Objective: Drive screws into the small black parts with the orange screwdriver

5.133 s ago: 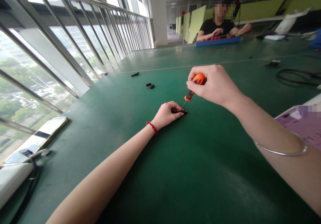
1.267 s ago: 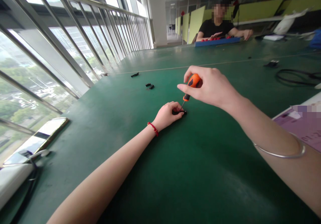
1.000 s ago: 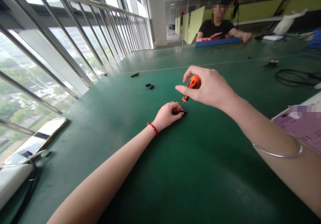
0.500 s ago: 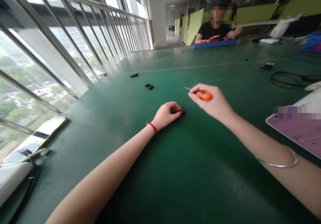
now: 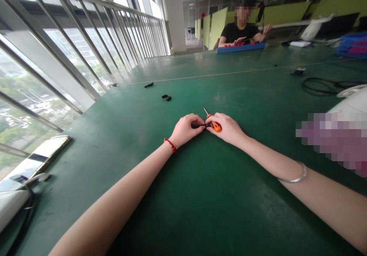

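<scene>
My left hand (image 5: 187, 129), with a red bracelet at the wrist, is closed around a small black part (image 5: 196, 126) low over the green table. What kind of part it is I cannot make out, since the fingers cover much of it. My right hand (image 5: 226, 128) is closed on a screwdriver (image 5: 215, 126) with an orange and black handle. Its thin metal shaft points up and away from me. The right fingertips meet the end of the black part, close to the left fingertips.
Small black pieces (image 5: 166, 98) and another black piece (image 5: 149, 85) lie farther off on the green table (image 5: 177, 198). A phone (image 5: 37, 160) is at the left by the railing, a black cable (image 5: 321, 86) at the right. Across the table sits a person (image 5: 239, 32) behind a blue tray (image 5: 241, 48).
My right hand has come down and left with the screwdriver, up against the black part. My left hand keeps its grip. The view has shifted slightly.
</scene>
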`<act>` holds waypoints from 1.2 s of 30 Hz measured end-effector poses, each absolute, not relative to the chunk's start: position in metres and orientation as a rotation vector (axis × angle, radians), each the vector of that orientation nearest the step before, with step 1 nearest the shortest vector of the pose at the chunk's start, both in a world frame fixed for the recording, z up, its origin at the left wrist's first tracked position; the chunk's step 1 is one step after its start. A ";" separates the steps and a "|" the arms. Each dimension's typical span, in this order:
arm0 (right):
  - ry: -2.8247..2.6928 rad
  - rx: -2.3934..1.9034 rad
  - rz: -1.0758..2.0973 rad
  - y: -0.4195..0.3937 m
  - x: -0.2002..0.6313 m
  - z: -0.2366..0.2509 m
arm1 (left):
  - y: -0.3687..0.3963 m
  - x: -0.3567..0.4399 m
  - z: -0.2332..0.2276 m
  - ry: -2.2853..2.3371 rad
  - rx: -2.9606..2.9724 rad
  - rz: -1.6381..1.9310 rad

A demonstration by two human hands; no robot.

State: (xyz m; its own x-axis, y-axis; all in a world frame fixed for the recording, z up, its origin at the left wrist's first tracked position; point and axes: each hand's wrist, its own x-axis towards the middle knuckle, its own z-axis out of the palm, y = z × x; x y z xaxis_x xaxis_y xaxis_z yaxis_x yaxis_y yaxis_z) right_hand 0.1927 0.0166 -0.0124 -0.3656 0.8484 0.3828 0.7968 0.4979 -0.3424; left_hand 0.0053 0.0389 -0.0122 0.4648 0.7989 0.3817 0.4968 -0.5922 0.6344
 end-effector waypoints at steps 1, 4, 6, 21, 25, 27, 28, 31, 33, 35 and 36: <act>-2.221 -1.345 0.127 0.017 0.193 -0.014 | 0.039 0.005 -0.012 1.084 2.275 0.932; -2.198 -1.337 0.112 0.018 0.192 -0.017 | 0.038 0.006 -0.011 1.101 2.254 0.924; -2.201 -1.334 0.106 0.017 0.192 -0.017 | 0.038 0.006 -0.009 1.113 2.247 0.918; -2.204 -1.355 0.077 0.019 0.192 -0.019 | 0.032 0.007 -0.004 1.170 2.343 1.066; -2.161 -1.293 0.168 0.020 0.195 -0.020 | 0.030 0.004 -0.003 1.187 2.356 1.100; -2.139 -1.256 0.217 0.019 0.196 -0.020 | 0.027 0.003 -0.003 1.190 2.386 1.097; -2.131 -1.237 0.237 0.018 0.196 -0.019 | 0.026 0.003 -0.003 1.188 2.411 1.089; -2.125 -1.181 0.256 0.016 0.196 -0.017 | 0.022 0.003 -0.004 1.165 2.514 1.045; -2.137 -1.159 0.210 0.015 0.195 -0.016 | 0.020 0.004 -0.004 1.157 2.568 1.021; -2.153 -1.139 0.150 0.014 0.195 -0.016 | 0.019 0.005 -0.004 1.157 2.599 1.014; -2.163 -1.127 0.123 0.014 0.195 -0.016 | 0.018 0.006 -0.004 1.159 2.608 1.016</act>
State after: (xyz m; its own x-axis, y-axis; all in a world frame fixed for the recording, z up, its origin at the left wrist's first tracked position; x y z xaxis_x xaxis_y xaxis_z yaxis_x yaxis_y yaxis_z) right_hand 0.1953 0.0144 -0.0164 -0.3892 0.7539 0.5293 0.6893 0.6195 -0.3756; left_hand 0.0057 0.0183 -0.0041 0.4840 0.6939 0.5331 0.6191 -0.7021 0.3518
